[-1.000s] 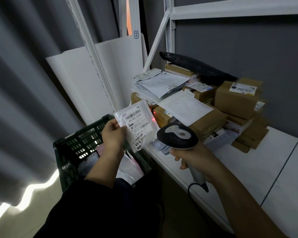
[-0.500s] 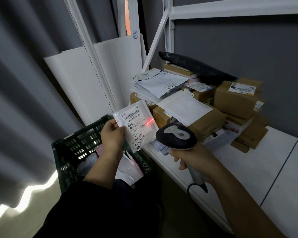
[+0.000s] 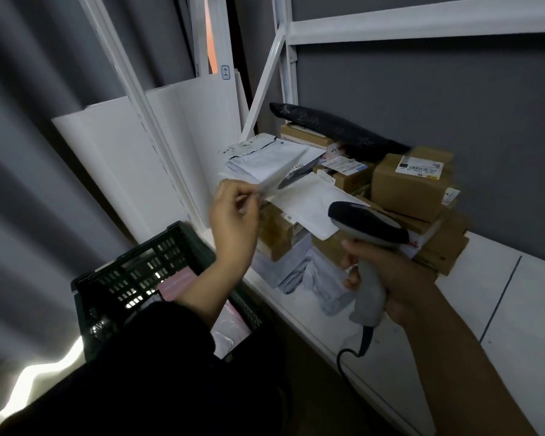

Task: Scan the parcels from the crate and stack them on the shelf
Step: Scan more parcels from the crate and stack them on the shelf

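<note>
My left hand (image 3: 233,221) pinches a flat parcel (image 3: 277,179) over the pile (image 3: 406,184) on the shelf (image 3: 453,309); my right hand (image 3: 400,284) grips the scanner (image 3: 368,228). Many are stacked; more lie in the crate (image 3: 132,262) below the left fingers (image 3: 246,196).

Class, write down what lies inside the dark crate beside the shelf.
Inside the crate a pink parcel and pale plastic mailers show. The left forearm and dark sleeve cover the rest, so the count is unknown.

A plain dark grey wall (image 3: 422,99) stands behind the white metal shelf frame (image 3: 390,26). At the left hangs a grey folded curtain (image 3: 29,121). White flat boards (image 3: 101,152) lean between them. A bright wavy strip of light (image 3: 41,377) lies low at the left.
</note>
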